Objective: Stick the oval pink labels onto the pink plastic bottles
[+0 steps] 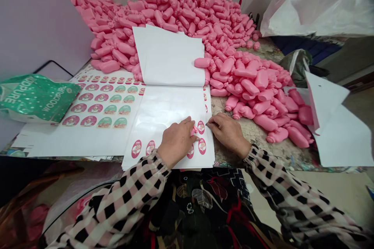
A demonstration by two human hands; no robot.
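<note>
My left hand [177, 140] rests over the white sticker sheet [166, 113], its fingers closed round a small pink bottle [193, 130] that is mostly hidden by the hand. At the sheet's right edge my right hand [228, 131] is pinched shut. A thin dark tip shows at its fingertips, too small to name. Right beside those fingertips is an oval pink sticker [201, 127]. Another oval sticker [202, 146] lies just below it, and a few more line the sheet's lower part, one partly covered by my left hand.
A large heap of pink bottles [187, 11] fills the back of the table and spreads right. Left lie sheets of round and green stickers [102, 105] and a green packet [37, 99]. Folded-back white paper [172, 56] leans on the heap. White paper [341, 124] hangs at right.
</note>
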